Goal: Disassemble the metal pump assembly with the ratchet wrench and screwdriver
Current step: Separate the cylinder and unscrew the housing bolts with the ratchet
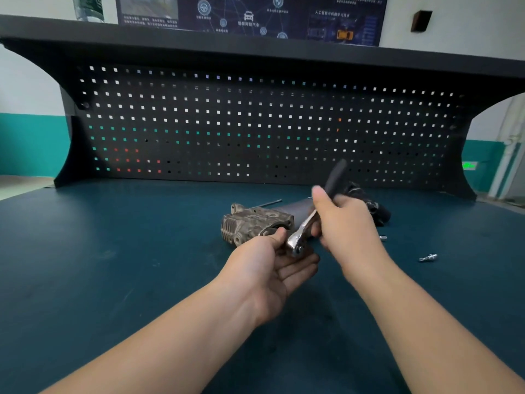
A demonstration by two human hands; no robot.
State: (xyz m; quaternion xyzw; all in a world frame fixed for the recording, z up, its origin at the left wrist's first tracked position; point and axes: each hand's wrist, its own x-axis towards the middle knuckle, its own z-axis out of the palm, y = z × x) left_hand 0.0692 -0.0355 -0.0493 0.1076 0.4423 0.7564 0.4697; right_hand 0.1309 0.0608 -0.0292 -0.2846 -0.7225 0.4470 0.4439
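Observation:
The metal pump assembly [255,223] lies on the dark green bench top, a ribbed grey casting with a dark cylinder behind it. My right hand [345,223] grips the ratchet wrench [305,228] by its black handle, which points up and away. The chrome head of the wrench hangs just in front of the pump. My left hand [272,263] is palm up under that head, with thumb and fingers pinching at its socket end. A thin screwdriver shaft [267,204] lies behind the pump.
A loose chrome bit [427,257] and a smaller metal piece [383,238] lie on the bench [113,265] to the right. A black part [369,203] rests behind my right hand. A perforated black back panel [255,123] closes off the far edge.

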